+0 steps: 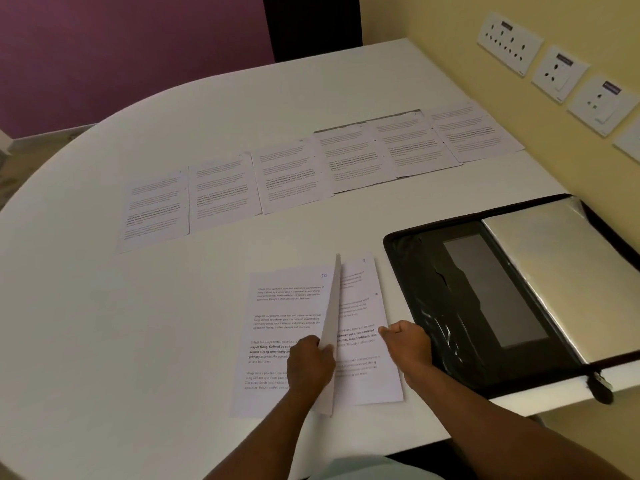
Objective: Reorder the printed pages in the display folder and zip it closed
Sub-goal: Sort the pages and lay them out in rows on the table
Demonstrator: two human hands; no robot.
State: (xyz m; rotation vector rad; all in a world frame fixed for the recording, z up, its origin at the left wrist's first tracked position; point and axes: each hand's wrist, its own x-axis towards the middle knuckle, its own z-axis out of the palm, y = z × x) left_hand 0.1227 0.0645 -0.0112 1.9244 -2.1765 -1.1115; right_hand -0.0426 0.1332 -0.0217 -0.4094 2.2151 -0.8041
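Left hand [308,362] pinched lifted sheet [331,327] by edge; right hand [407,344] fisted, pinning page 9 [363,375] to counter [104,306]; paper light, floppy, creased easily — best held at edge

Bare forearms, no sleeves in sight

Two arms enter from the lower edge of the frame, both uncovered from the wrist back to where the picture cuts them off; the left hand [310,367] and right hand [407,344] carry no ring, watch or band that can be made out. A strip of pale, light-coloured garment [360,469] shows at the bottom centre, between the arms.
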